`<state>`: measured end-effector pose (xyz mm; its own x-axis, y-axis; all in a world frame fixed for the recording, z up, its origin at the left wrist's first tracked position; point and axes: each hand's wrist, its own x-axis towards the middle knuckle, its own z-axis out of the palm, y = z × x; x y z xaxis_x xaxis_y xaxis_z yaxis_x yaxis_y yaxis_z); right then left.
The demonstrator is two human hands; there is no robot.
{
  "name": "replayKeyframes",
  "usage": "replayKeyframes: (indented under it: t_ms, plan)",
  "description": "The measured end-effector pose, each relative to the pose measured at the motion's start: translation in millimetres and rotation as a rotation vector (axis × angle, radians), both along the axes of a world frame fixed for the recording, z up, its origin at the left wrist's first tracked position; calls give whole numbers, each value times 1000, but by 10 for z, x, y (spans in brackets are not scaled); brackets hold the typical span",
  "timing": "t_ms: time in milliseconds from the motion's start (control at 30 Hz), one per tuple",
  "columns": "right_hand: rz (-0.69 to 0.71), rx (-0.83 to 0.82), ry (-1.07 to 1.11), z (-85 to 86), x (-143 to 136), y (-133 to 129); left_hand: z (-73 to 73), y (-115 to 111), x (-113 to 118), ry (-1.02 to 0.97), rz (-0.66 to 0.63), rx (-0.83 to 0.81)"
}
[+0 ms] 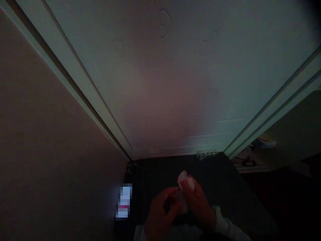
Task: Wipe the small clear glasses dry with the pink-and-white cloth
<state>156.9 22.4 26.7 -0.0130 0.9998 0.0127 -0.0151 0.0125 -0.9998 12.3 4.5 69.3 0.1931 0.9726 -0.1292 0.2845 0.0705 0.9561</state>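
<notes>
"Looking left first, what do we see?"

"A plain wall (50, 117), then a bright, pixelated screen (124, 202) at the left edge of our dark table (152, 174)."

"And our left hand (160, 212)?"

"Its fingers are half curled beside a pale crumpled thing (183, 175); the dimness means we cannot tell whether they grip it."

"Where is that thing?"

"In our right hand (200, 204), closed around it over the table, thumb laid against it; behind stands a white panel (163, 83) marked with hearts (178, 131)."

"Farther right?"

"A pale sleeve (223, 221) on that arm, then dim items (266, 142) beyond the panel."
</notes>
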Motion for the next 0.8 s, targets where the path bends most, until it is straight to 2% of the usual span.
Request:
replayKeyframes:
  t_ms: [267, 400, 533, 800]
  plan:
    - [-84, -77, 67, 27, -24, 14, -23, -27, 41, 93, -25, -33]
    - [-53, -132, 66, 75, 2, 28, -3, -9, 27, 95, -2, -21]
    - [-13, -230, 228, 61, 46, 51, -16, -7, 18, 40, 12, -18]
    - [54, -199, 258, 6, 105, 68, -57, 4, -7, -17, 68, -2]
